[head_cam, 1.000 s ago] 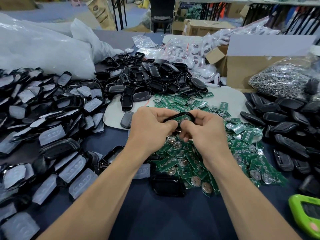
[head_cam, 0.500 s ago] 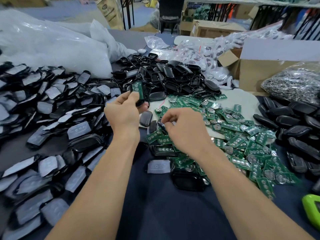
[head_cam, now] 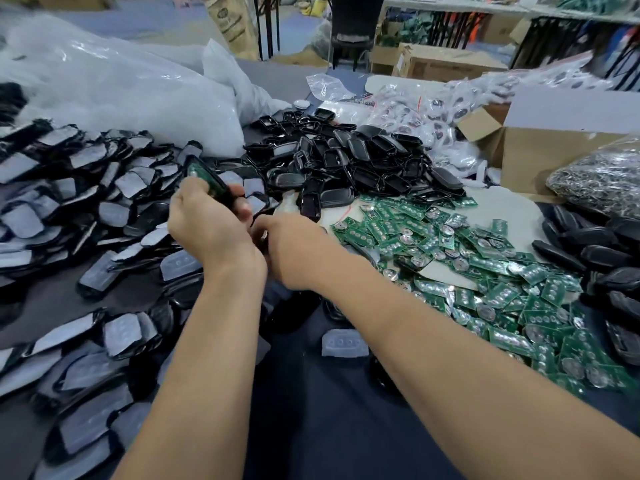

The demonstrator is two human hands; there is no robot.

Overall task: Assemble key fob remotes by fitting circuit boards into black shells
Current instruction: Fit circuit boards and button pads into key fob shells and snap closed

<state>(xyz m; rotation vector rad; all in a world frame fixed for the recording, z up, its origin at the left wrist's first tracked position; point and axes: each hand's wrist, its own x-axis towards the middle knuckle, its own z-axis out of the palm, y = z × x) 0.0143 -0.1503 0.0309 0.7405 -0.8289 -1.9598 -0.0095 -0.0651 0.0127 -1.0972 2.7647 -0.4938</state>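
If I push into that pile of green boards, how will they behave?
The boards are thin, flat and loosely heaped, so they would probably slide and scatter, not roll. Each looks stiff and light; the round metal disc on many likely adds some weight.

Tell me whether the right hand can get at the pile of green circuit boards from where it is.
Probably yes. The right hand sits beside the pile of green circuit boards, which lies open with nothing over it; the left hand, gripping a black shell, is on the far side.

No writing is legible; print on the brown paper sack [head_cam: 231, 24] is blurred.
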